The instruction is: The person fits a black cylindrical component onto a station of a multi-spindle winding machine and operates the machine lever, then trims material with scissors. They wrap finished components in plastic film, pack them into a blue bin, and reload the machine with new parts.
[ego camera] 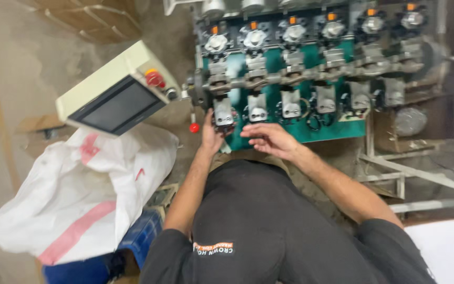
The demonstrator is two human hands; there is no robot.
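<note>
I face a green winding machine with a row of several grey metal units and orange-topped spindles. My left hand reaches up to the leftmost lower unit and touches its underside; whether it grips it is blurred. My right hand hovers flat, fingers pointing left, over the machine's green front edge just below the second unit. It holds nothing that I can see.
A cream control box with a dark screen and red button stands at the left. Below it lies a large white sack on a blue crate. A red knob hangs by the machine. Metal frame bars lie at right.
</note>
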